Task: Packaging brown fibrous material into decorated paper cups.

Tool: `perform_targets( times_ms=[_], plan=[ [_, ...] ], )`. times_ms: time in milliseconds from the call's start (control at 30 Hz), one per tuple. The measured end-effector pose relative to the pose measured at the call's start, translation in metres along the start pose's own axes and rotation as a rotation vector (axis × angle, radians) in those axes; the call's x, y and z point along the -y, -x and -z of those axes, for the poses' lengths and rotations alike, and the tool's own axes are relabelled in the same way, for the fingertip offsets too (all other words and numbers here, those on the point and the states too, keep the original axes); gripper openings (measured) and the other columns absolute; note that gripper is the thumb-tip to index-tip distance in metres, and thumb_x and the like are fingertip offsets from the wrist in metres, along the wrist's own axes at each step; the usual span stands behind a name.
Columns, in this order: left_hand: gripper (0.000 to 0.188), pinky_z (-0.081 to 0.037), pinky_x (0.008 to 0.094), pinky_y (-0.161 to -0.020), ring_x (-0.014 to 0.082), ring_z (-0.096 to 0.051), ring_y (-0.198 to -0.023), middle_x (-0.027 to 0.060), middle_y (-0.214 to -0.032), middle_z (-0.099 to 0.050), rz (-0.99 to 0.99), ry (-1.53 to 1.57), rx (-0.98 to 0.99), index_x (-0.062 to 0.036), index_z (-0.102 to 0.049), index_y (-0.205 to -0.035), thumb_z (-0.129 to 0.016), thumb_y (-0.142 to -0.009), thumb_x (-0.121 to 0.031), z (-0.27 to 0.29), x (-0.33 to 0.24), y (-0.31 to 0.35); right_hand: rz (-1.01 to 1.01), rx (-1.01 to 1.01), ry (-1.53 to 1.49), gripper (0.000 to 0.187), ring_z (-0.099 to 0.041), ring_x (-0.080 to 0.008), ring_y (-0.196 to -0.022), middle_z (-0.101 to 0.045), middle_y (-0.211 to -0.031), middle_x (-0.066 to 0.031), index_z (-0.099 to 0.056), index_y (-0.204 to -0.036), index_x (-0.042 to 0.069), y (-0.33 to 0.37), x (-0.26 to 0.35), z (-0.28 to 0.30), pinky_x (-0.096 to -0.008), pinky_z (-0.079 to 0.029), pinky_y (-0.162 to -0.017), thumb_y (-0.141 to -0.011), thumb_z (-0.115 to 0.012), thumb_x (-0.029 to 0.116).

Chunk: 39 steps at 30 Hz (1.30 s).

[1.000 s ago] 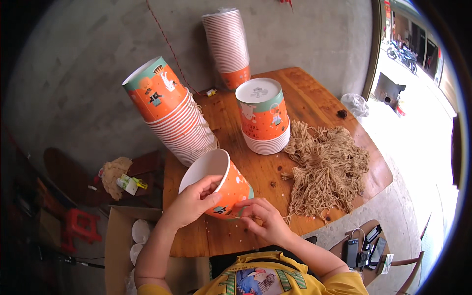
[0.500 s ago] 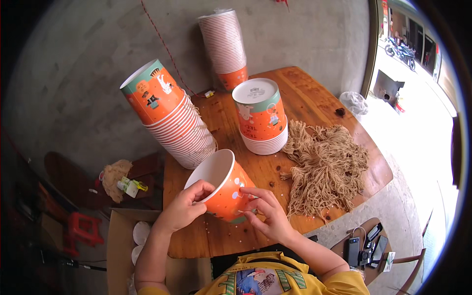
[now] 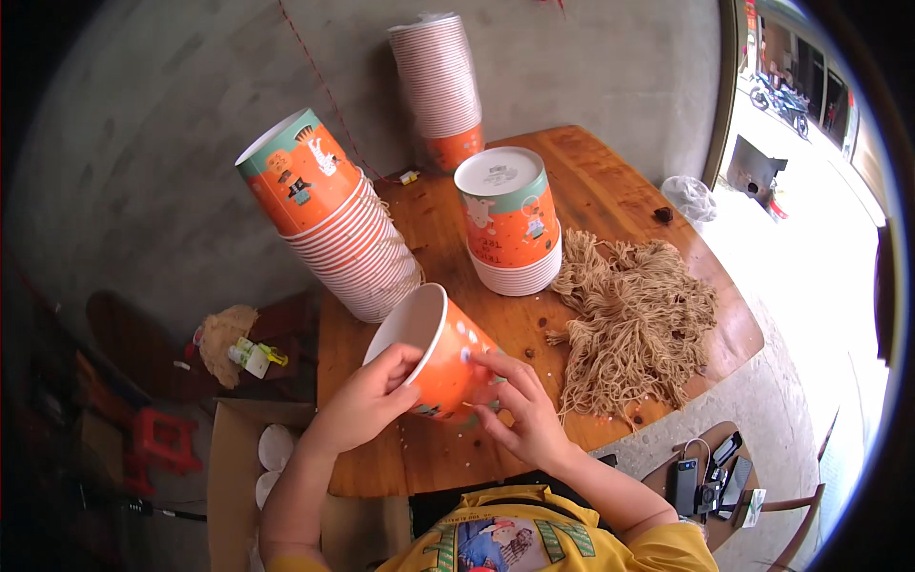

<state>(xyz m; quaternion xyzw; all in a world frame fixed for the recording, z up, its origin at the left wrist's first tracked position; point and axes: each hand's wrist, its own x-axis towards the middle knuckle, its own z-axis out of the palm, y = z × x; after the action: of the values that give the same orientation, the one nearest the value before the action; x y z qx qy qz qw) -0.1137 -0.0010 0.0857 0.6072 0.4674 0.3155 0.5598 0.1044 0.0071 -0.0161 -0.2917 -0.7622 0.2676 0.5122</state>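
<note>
An orange paper bucket is tilted in front of me over the near part of the table, its white-rimmed mouth turned to the upper left. My left hand grips the rim, fingers inside and thumb outside. Against the outer wall, close to the base, my right hand holds the bucket with bent fingers. A thin pale strand shows by the right thumb; its other end is hidden. To the right lies a heap of tan twine. A leaning stack of buckets with twine along its side stands behind the left hand.
Upside-down nested buckets stand mid-table, and a tall plastic-wrapped stack rises by the wall. Below left is an open cardboard box holding white round pieces. A chair at the right bears a phone and small devices.
The bucket has shifted slightly right and turned a little, its mouth showing narrower. Both hands keep their hold, the left having moved slightly with the rim.
</note>
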Motion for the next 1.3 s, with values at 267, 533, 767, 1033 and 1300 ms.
perform_targets(
  times_ms=[267, 533, 767, 1033, 1300],
  plan=[
    [0.032, -0.045, 0.0292, -0.097, 0.0145, -0.057, -0.113, 0.0125, -0.123, -0.059, -0.107, -0.031, 0.026, 0.0023, -0.045, -0.128, -0.051, -0.101, -0.013, -0.004, -0.012, -0.074, 0.029, -0.106, 0.072, 0.015, -0.040, -0.0396, -0.135, -0.045, -0.144, -0.0160, -0.061, -0.092, 0.005, 0.000, -0.017, -0.004, -0.0468, -0.035, -0.109, -0.080, -0.069, 0.003],
    [0.035, -0.045, 0.0287, -0.098, 0.0146, -0.057, -0.116, 0.0079, -0.124, -0.062, -0.083, -0.409, 0.253, -0.0037, -0.052, -0.133, -0.048, -0.100, -0.017, 0.007, -0.008, -0.063, -0.221, -0.169, -0.073, 0.009, -0.042, -0.0360, -0.135, -0.049, -0.142, -0.0166, -0.056, -0.089, 0.002, 0.005, -0.048, 0.006, -0.0438, -0.037, -0.108, -0.086, -0.065, 0.003],
    [0.023, -0.028, 0.0441, -0.112, 0.0251, -0.060, -0.108, 0.0118, -0.114, -0.062, -0.407, -0.967, 0.081, -0.0086, -0.058, -0.111, -0.057, -0.088, -0.008, 0.032, 0.026, -0.023, -0.296, -0.172, -0.187, 0.008, -0.047, -0.0325, -0.130, -0.048, -0.143, -0.0154, -0.056, -0.089, 0.001, -0.001, -0.047, 0.003, -0.0413, -0.038, -0.107, -0.088, -0.064, 0.004],
    [0.018, -0.049, 0.0376, -0.083, 0.0290, -0.062, -0.092, 0.0146, -0.100, -0.062, -0.234, -0.668, -0.041, -0.0027, -0.056, -0.107, -0.059, -0.090, -0.006, -0.006, 0.005, -0.033, -0.134, -0.247, -0.035, 0.011, -0.062, -0.0248, -0.100, -0.056, -0.112, -0.0149, -0.057, -0.089, 0.002, 0.001, -0.014, -0.002, -0.0329, -0.052, -0.083, -0.084, -0.065, -0.002],
    [0.034, -0.050, 0.0304, -0.087, 0.0134, -0.060, -0.095, 0.0067, -0.107, -0.064, -0.177, -0.466, -0.011, -0.0009, -0.053, -0.121, -0.054, -0.087, 0.001, -0.028, 0.004, -0.047, -0.134, -0.326, -0.001, 0.012, -0.062, -0.0219, -0.084, -0.056, -0.106, -0.0120, -0.056, -0.088, 0.002, -0.013, -0.002, -0.005, -0.0311, -0.053, -0.071, -0.081, -0.066, -0.001]
  ],
)
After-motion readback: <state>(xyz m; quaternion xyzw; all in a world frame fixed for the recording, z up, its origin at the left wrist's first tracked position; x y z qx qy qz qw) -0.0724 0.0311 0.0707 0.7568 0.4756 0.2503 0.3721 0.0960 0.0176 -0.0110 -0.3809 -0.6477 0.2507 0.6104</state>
